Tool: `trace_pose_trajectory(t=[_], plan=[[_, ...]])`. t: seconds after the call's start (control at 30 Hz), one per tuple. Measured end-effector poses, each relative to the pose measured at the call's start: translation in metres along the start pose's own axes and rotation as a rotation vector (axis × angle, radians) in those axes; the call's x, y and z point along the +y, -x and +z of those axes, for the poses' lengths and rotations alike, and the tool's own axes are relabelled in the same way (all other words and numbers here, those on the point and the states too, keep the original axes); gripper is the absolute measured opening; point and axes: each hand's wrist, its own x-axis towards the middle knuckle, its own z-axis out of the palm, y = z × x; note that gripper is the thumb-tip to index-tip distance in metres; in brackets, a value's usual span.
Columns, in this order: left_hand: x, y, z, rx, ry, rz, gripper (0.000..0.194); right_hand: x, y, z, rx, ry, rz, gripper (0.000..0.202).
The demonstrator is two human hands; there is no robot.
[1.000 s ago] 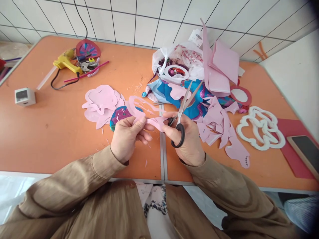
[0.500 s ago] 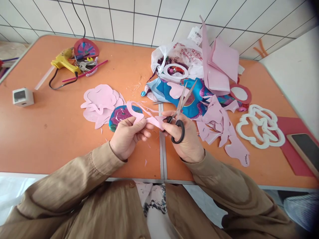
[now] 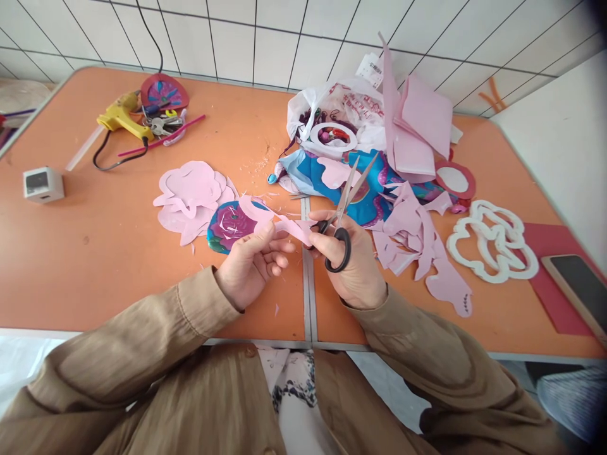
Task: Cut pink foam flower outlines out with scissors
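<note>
Between my hands stretches a narrow, curved piece of pink felt-like sheet. My left hand pinches it between thumb and fingers. My right hand grips black-handled scissors, blades parted and pointing up and away from me; its fingertips also hold the right end of the pink piece. Under the piece, beside my left hand, lies a round purple and blue patterned fabric item. A stack of pink cut shapes rests to its left.
Pink scraps lie right of my hands, before a white plastic bag and folded pink sheets. White cloud-shaped outlines and a phone sit far right. A yellow glue gun and small white box are left.
My left hand has shifted slightly right, its fingers regripping the pink piece. The curved part of the piece has dropped a little. My right hand and the scissors stay almost in place.
</note>
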Motion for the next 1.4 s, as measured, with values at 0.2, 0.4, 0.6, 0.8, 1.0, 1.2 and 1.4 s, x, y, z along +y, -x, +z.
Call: trace_pose_trajectory(t=[0.2, 0.4, 0.6, 0.8, 1.0, 1.2, 1.4], plan=[[-0.013, 0.002, 0.003, -0.018, -0.052, 0.086, 0.04, 0.004, 0.002, -0.001, -0.061, 0.04, -0.06, 0.027], [-0.012, 0.002, 0.005, 0.071, -0.095, 0.218, 0.033, 0.006, 0.002, 0.0, -0.054, 0.086, -0.1, 0.026], [-0.012, 0.002, 0.005, 0.079, -0.131, 0.234, 0.034, 0.005, 0.003, 0.001, -0.026, 0.108, -0.143, 0.024], [-0.009, 0.002, 0.006, 0.127, -0.203, 0.242, 0.035, 0.007, 0.005, -0.001, -0.071, 0.156, -0.2, 0.022], [-0.008, 0.002, 0.007, 0.125, -0.19, 0.234, 0.029, 0.011, 0.003, -0.001, -0.073, 0.123, -0.187, 0.022], [-0.007, 0.004, 0.007, 0.125, -0.235, 0.236, 0.028, 0.011, 0.002, 0.0, -0.058, 0.082, -0.126, 0.023], [-0.006, 0.003, 0.006, 0.119, -0.26, 0.242, 0.031, 0.009, 0.002, -0.001, -0.062, 0.103, -0.097, 0.024]])
